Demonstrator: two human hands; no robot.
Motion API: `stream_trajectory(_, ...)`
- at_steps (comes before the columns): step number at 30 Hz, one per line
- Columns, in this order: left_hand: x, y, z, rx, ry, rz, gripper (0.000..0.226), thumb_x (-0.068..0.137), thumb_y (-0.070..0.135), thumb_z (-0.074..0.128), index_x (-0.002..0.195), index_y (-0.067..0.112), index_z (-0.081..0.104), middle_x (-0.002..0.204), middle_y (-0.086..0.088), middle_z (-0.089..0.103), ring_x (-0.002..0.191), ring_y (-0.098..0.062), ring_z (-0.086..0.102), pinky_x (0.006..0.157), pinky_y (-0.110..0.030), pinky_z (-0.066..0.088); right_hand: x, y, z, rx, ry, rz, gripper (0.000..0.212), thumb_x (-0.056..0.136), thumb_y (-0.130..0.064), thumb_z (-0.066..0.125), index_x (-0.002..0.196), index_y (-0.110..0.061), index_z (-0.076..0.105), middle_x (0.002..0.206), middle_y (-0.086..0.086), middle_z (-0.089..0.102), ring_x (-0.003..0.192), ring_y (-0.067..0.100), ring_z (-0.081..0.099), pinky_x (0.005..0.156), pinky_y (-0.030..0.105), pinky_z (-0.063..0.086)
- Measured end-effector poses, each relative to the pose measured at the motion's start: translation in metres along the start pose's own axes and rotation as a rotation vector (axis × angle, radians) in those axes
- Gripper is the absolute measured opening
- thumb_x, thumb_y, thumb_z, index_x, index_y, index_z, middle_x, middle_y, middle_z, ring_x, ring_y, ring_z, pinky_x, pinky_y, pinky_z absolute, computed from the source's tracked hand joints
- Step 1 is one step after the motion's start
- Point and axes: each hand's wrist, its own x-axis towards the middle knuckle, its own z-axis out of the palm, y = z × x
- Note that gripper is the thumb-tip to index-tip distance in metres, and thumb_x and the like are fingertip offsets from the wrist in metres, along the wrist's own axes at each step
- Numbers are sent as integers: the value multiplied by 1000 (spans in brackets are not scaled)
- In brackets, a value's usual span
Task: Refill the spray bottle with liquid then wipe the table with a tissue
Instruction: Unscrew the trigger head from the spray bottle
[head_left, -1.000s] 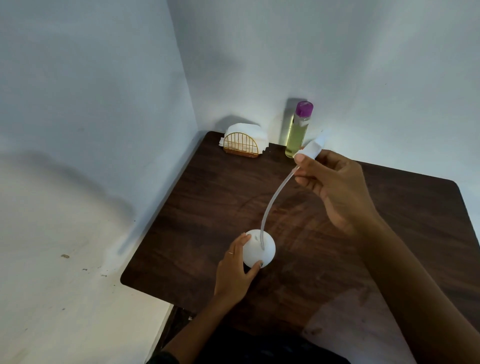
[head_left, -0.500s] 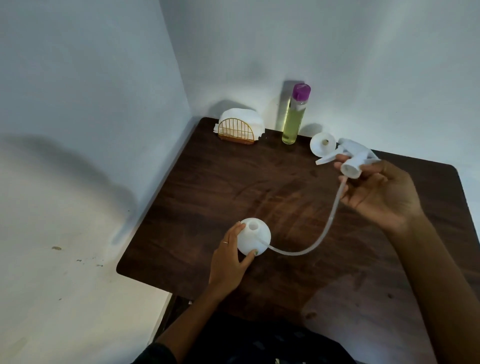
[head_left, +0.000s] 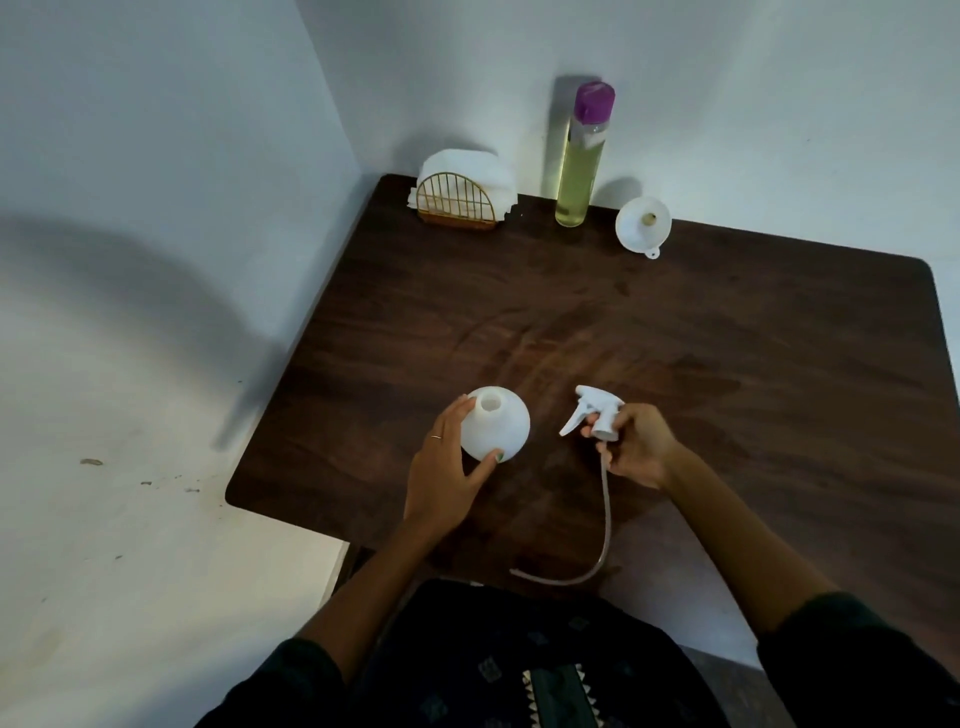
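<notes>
Head view, left to right: left hand (head_left: 447, 475) cups the open-necked white spray bottle (head_left: 496, 431) standing on the desk (head_left: 727, 364). Right hand (head_left: 636, 441) just beside it grips the trigger sprayer (head_left: 597, 415), tube (head_left: 597, 540) trailing toward the near edge. Tissue holder (head_left: 460, 200), liquid bottle (head_left: 579, 171), funnel (head_left: 643, 224) line the far edge.

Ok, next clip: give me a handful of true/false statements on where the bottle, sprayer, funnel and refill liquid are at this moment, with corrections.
1. The spray head is screwed onto the white bottle. False: it is off, held in the right hand, and the bottle's neck is open.
2. The left hand holds the white bottle. True.
3. The funnel sits in the bottle's neck. False: it lies on the table near the back wall.
4. The refill bottle has its purple cap on. True.
5. Tissues sit in a wire holder. True.
</notes>
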Motion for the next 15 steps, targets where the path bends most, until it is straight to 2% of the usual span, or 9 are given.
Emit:
stream_trajectory(2,0,0,0,9,-5,-4,66,83,37,67,139,26,35,146,4,40,127,-3,35,101,-21,35,3,4,6,-90,24,12,33,59,-10,35,82,-9,58,78,8,57,59,14,40,55,24,28)
stream_trajectory(5,0,1,-1,22,-6,-4,66,82,38,67,139,25,35,145,2,40,128,-7,38,101,-22,37,9,6,9,-177,70,4,31,70,-7,32,84,-7,60,79,10,58,59,16,43,54,25,28)
stream_trajectory(8,-1,0,-1,38,-11,-10,66,82,39,67,139,24,36,145,1,41,129,-11,40,101,-22,35,14,7,10,-209,160,-27,25,74,-6,37,90,-7,56,78,11,59,60,19,50,53,26,34)
stream_trajectory(11,-1,2,-2,57,-5,-13,67,82,40,67,139,23,37,145,0,41,129,-14,41,101,-23,35,16,7,10,-211,223,-89,17,84,-6,45,97,-6,55,80,12,60,66,24,58,63,30,48)
stream_trajectory(15,-2,4,-2,59,11,-14,66,82,39,67,139,21,37,145,-1,41,126,-7,36,101,-24,35,19,10,5,-235,227,-136,23,87,-2,51,108,2,60,80,12,60,70,24,61,70,34,52)
